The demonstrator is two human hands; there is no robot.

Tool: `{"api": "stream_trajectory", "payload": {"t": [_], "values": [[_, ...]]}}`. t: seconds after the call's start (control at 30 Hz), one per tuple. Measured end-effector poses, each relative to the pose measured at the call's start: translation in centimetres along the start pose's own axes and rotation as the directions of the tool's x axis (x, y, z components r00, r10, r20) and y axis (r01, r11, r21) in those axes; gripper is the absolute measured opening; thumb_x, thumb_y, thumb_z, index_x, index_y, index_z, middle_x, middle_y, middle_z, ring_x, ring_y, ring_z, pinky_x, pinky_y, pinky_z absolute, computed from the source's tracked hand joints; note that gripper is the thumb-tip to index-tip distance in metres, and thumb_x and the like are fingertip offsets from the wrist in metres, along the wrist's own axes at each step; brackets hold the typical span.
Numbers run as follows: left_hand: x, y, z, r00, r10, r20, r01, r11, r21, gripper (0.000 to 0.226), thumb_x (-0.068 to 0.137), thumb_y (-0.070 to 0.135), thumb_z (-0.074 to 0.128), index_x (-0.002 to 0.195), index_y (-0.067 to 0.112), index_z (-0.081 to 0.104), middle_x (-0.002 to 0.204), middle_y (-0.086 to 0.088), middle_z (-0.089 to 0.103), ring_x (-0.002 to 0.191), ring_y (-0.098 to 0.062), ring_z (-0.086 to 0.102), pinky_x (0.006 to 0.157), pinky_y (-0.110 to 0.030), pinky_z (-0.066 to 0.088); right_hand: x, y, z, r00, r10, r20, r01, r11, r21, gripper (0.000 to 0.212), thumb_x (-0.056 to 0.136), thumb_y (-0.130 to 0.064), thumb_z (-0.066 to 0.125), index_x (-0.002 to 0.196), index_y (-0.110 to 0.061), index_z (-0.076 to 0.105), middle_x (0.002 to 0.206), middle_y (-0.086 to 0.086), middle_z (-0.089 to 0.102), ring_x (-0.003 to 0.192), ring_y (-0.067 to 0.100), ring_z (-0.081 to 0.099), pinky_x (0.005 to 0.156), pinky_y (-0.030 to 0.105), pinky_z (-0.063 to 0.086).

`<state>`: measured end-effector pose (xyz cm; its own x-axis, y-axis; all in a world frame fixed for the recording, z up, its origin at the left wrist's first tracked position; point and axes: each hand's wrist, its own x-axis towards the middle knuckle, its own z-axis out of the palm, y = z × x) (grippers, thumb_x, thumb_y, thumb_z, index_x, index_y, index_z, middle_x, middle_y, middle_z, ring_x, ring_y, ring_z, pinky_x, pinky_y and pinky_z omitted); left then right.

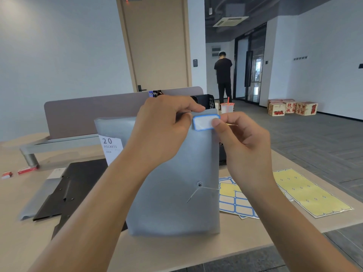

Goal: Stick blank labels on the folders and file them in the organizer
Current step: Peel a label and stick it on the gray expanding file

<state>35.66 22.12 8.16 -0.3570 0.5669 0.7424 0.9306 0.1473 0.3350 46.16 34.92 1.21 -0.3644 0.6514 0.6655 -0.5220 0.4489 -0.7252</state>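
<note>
grey folder [172, 203] upright, snap button | left hand [163, 130] grips top | right hand [241, 138] pinches blue-bordered blank label [204, 122]

White walls [59, 55] enclose the room, with a tan wooden door [157, 46] at twelve o'clock, grey carpet floor [314, 138] at three o'clock, and glass doors [252, 69] at one o'clock.

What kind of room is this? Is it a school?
More likely an office. A desk with a divider panel holds folders: a grey folder is getting a blue-edged label, with label sheets beside it. Behind are glass doors and a key-card door.
</note>
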Motion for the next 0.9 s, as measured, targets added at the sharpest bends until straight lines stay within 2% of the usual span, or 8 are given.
{"api": "stream_trajectory", "payload": {"t": [0.2,0.33,0.43,0.6,0.73,0.8,0.9], "values": [[0.01,-0.29,-0.08,0.999,0.025,0.024,-0.025,1.0,-0.002,0.041,0.091,0.009,0.051,0.107,0.037,0.076,0.088,0.009,0.076,0.071,-0.015,0.064,0.066,-0.03,0.05,0.33,0.04,0.11,1.0,0.001,0.002,-0.001,1.0,-0.018,0.009,0.101,-0.019,0.071,0.092,-0.016,0.074,0.083,-0.002,0.075,0.072,0.009,0.063,0.068,0.026,0.052],[-0.03,-0.09,-0.21,0.999,0.017,0.029,-0.018,1.0,0.01,0.046,0.089,0.004,0.05,0.109,0.036,0.077,0.085,0.009,0.074,0.058,-0.011,0.051,0.056,-0.023,0.034,0.41,0.07,0.18,1.0,0.0,0.008,0.0,1.0,-0.03,0.012,0.101,-0.02,0.07,0.09,-0.02,0.073,0.086,0.001,0.076,0.074,0.013,0.063,0.071,0.033,0.052],[-0.07,-0.08,-0.26,0.999,0.017,0.029,-0.018,1.0,0.013,0.047,0.089,0.004,0.049,0.109,0.036,0.076,0.085,0.008,0.074,0.056,-0.012,0.049,0.055,-0.023,0.033,0.43,0.15,0.18,1.0,0.001,0.012,0.0,1.0,-0.026,0.011,0.101,-0.019,0.07,0.091,-0.018,0.073,0.088,0.005,0.076,0.076,0.013,0.064,0.073,0.039,0.055],[-0.12,0.02,-0.24,0.999,0.015,0.031,-0.016,1.0,0.017,0.047,0.089,0.003,0.049,0.109,0.036,0.076,0.083,0.004,0.074,0.055,-0.014,0.047,0.055,-0.025,0.034,0.5,0.1,0.17,1.0,0.004,0.011,-0.004,1.0,-0.026,0.012,0.101,-0.019,0.07,0.09,-0.017,0.073,0.084,0.0,0.074,0.072,0.01,0.061,0.067,0.028,0.049],[-0.08,-0.14,-0.17,0.999,0.024,0.028,-0.024,1.0,0.015,0.046,0.088,0.005,0.049,0.108,0.036,0.076,0.085,0.003,0.075,0.061,-0.018,0.055,0.056,-0.028,0.041,0.56,0.15,0.26,1.0,0.017,0.01,-0.017,1.0,-0.017,0.012,0.101,-0.019,0.07,0.091,-0.015,0.073,0.085,0.001,0.075,0.072,0.011,0.062,0.068,0.03,0.05],[-0.11,-0.13,-0.11,1.0,0.015,0.027,-0.015,1.0,0.015,0.046,0.088,0.005,0.049,0.108,0.036,0.076,0.083,0.003,0.074,0.059,-0.017,0.052,0.055,-0.027,0.037,0.54,0.17,0.3,1.0,0.017,0.01,-0.017,1.0,-0.012,0.012,0.101,-0.019,0.069,0.092,-0.014,0.074,0.087,0.004,0.076,0.073,0.012,0.063,0.07,0.032,0.052],[-0.16,-0.06,-0.08,1.0,0.011,0.022,-0.011,1.0,0.019,0.046,0.088,0.004,0.05,0.108,0.036,0.076,0.08,0.003,0.072,0.057,-0.016,0.05,0.055,-0.025,0.033,0.48,0.11,0.4,1.0,0.015,0.0,-0.015,1.0,-0.01,0.012,0.101,-0.017,0.069,0.09,-0.014,0.074,0.084,0.002,0.075,0.071,0.01,0.062,0.068,0.028,0.051]]}}
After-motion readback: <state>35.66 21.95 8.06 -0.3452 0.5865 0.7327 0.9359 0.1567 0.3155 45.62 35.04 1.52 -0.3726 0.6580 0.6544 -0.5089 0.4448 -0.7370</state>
